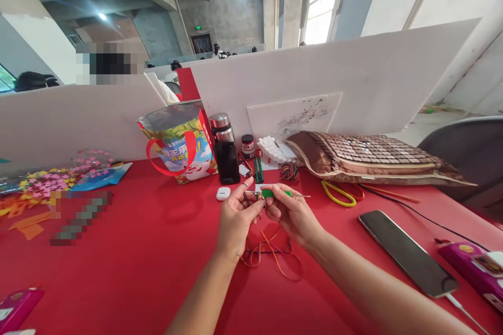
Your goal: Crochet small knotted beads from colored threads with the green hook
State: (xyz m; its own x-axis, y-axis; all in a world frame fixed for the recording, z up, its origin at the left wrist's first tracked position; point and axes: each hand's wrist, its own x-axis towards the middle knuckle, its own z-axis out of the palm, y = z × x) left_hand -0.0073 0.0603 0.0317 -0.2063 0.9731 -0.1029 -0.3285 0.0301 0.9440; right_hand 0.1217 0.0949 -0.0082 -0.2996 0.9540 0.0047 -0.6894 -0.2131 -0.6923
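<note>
My right hand (293,212) grips a green-handled tool (269,193), held roughly level. Thin metal shows at both of its ends, but the tip's shape is too small to make out. My left hand (238,214) is closed in a pinch on thin cord (245,193) around the tool's left end. Both hands nearly touch, a little above the red table. Below them, orange and dark cords (261,254) trail down in loose loops on the tabletop. The fingertips hide part of where cord and tool meet.
Behind the hands stand a bottle (228,154), a colourful bag (181,146), a small jar (248,146) and a cord bundle (290,171). A white case (223,193) lies nearby. To the right are a cushion (377,154), yellow cord (338,199) and a phone (406,251).
</note>
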